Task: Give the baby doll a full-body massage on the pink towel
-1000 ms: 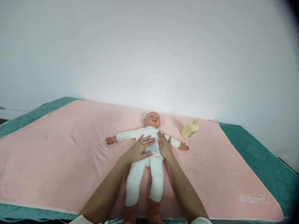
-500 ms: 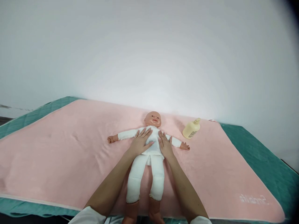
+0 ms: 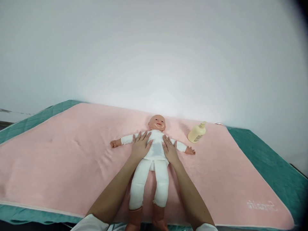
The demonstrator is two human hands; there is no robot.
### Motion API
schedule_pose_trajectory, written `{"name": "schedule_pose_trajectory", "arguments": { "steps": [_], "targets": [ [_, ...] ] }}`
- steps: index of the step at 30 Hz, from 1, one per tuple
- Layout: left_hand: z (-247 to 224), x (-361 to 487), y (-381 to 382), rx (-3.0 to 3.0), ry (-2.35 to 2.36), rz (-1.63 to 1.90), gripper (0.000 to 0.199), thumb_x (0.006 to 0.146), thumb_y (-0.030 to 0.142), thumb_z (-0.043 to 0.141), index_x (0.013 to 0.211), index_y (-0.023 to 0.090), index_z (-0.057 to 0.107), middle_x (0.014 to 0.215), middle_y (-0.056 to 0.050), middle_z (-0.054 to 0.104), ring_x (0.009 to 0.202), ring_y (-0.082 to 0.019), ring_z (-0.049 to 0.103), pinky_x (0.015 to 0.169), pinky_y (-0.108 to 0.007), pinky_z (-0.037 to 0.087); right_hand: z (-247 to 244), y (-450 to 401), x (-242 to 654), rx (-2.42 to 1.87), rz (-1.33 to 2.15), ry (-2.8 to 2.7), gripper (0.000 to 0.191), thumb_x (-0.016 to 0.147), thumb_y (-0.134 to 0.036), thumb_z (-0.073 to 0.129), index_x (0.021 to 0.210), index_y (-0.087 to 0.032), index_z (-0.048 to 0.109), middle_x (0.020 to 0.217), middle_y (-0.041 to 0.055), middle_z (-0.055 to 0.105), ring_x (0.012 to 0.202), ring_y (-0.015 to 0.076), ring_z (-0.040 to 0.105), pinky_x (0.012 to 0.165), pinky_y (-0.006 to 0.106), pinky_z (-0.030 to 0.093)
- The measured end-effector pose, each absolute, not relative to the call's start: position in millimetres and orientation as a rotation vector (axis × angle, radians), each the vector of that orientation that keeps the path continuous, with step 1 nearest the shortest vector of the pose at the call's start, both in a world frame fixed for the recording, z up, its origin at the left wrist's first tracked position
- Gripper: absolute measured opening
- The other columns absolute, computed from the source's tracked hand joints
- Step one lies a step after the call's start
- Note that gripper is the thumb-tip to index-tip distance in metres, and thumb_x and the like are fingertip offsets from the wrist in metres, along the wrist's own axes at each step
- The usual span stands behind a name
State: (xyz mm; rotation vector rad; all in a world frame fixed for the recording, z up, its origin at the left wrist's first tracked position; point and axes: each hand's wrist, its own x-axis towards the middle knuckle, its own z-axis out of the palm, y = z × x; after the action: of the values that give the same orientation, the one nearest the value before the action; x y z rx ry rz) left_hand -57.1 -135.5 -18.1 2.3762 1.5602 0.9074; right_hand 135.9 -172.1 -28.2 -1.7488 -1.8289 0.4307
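Note:
A baby doll [image 3: 157,144] with a white cloth body lies on its back, arms spread and legs toward me. My left hand [image 3: 141,147] rests flat on the left side of its torso, fingers stretched and a little apart. On the torso's right side lies my right hand [image 3: 170,149], also flat with its fingers extended toward the doll's shoulder. A greyish patch shows on the white cloth between the two hands. Neither hand is closed round anything.
Beyond the doll's right-hand arm stands a pale yellow pump bottle [image 3: 196,132]. Under everything is a pink blanket [image 3: 72,154] with mirrored white lettering at its near right corner. A green quilted cover [image 3: 269,160] shows round its edges. A white wall [image 3: 154,57] rises behind.
My left hand has slid outward to the left, off the middle of the doll's chest, uncovering more of the white cloth. My right hand has hardly moved.

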Motion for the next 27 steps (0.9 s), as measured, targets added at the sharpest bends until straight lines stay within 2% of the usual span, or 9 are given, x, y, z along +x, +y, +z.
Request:
{"name": "schedule_pose_trajectory", "arguments": {
  "steps": [5,10,12,19,23,27],
  "targets": [
    [-16,-59,-136,2.312,1.642,0.961,0.044,0.097,0.042,0.033,0.136,0.032,0.051,0.142,-0.005,0.051,0.139,-0.033,0.035,0.112,-0.067,0.009,-29,-175,147,-1.640,0.436,-1.848,0.053,0.098,-0.048,0.030,0.145,-0.026,0.037,0.152,0.0080,0.036,0.144,0.0255,0.028,0.115,0.062,0.003],
    [-17,-64,-133,2.308,1.589,0.964,0.043,0.098,0.036,0.029,0.134,0.030,0.052,0.139,-0.005,0.054,0.136,-0.031,0.040,0.112,-0.066,0.011,-20,-182,155,-1.405,0.409,-1.762,0.052,0.096,-0.048,0.036,0.138,-0.020,0.049,0.146,0.0104,0.045,0.137,0.0216,0.040,0.115,0.044,0.030],
    [-18,-66,-131,2.299,1.576,0.956,0.043,0.098,0.034,0.029,0.134,0.029,0.052,0.139,-0.005,0.054,0.136,-0.030,0.040,0.112,-0.066,0.009,-14,-187,153,-1.282,0.438,-1.844,0.050,0.096,-0.048,0.037,0.135,-0.021,0.053,0.145,0.0087,0.047,0.137,0.0213,0.040,0.114,0.041,0.034],
    [-20,-69,-128,2.270,1.541,0.923,0.043,0.098,0.031,0.027,0.134,0.027,0.051,0.140,-0.007,0.053,0.136,-0.028,0.041,0.113,-0.065,0.007,4,-205,132,-1.252,0.564,-2.218,0.045,0.095,-0.053,0.036,0.121,-0.031,0.066,0.130,0.0003,0.062,0.138,0.0250,0.039,0.118,0.043,0.026],
    [-21,-68,-128,2.263,1.553,0.937,0.043,0.097,0.030,0.028,0.132,0.028,0.052,0.139,-0.007,0.054,0.134,-0.027,0.044,0.114,-0.064,0.007,9,-206,130,-1.104,0.576,-2.260,0.041,0.097,-0.048,0.036,0.114,-0.032,0.070,0.126,-0.0023,0.065,0.137,0.0219,0.040,0.120,0.042,0.020],
    [-18,-67,-130,2.258,1.581,0.881,0.044,0.097,0.029,0.027,0.134,0.027,0.051,0.141,-0.006,0.052,0.135,-0.026,0.042,0.114,-0.063,0.006,8,-202,133,-1.046,0.582,-2.255,0.040,0.097,-0.048,0.038,0.125,-0.033,0.062,0.133,-0.0015,0.059,0.140,0.0204,0.035,0.121,0.042,0.016]
  ]
}}
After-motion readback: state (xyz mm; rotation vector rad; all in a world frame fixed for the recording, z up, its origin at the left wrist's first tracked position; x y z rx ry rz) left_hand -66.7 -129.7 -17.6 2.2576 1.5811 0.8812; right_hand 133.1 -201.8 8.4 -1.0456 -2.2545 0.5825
